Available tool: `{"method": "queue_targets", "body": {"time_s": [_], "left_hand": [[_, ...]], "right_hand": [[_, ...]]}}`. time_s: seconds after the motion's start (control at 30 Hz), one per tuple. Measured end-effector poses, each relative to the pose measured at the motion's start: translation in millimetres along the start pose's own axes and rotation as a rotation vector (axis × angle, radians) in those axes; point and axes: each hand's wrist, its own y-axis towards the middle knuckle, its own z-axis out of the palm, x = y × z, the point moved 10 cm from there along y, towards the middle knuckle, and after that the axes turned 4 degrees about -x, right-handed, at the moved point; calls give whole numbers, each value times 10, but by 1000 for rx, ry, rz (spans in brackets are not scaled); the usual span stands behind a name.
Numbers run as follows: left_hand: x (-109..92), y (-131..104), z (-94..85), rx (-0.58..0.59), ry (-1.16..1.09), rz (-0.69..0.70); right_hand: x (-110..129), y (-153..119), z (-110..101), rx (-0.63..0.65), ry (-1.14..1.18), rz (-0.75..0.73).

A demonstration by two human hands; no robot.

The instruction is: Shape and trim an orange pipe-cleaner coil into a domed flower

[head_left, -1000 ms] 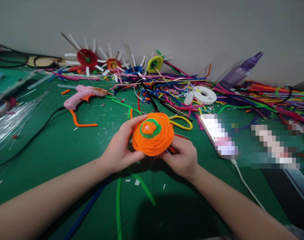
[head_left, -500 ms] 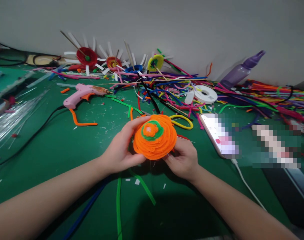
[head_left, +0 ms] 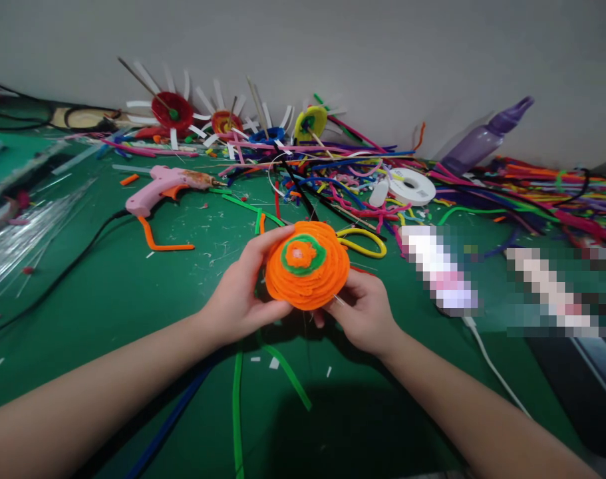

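Note:
A rounded disc of coiled orange pipe cleaner (head_left: 310,286) faces up, with a green ring and a small orange centre with a pale pink tip. My left hand (head_left: 245,286) grips its left side, thumb at the lower edge and fingers along the far side. Closed at the lower right edge is my right hand (head_left: 365,306), its fingertips partly hidden under the disc. A thin pale strand (head_left: 339,300) shows by that thumb; whether it is pinched I cannot tell. Fine threads hang below the disc.
On the green table (head_left: 183,293), a pink glue gun (head_left: 157,188) lies to the left. Discs with white strips, including a red one (head_left: 172,111), stand behind. Loose pipe cleaners, a white spool (head_left: 411,187), a purple bottle (head_left: 475,148) and a blurred phone (head_left: 440,269) are to the right.
The disc has shifted slightly up and left and tilted a little. My right hand has moved slightly left and turned, with more of its thumb and the pale strand showing.

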Motion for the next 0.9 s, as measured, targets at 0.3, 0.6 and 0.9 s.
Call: {"method": "queue_targets", "body": {"time_s": [0.3, 0.6, 0.9], "left_hand": [[-48, 5, 13, 10, 33, 54], [-44, -46, 54, 73, 82, 83], [-41, 2, -19, -6, 85, 28]], "right_hand": [[-355, -9, 173, 126, 427, 339], [-369, -140, 400, 295, 696, 610], [-316, 15, 122, 81, 342, 285]]}}
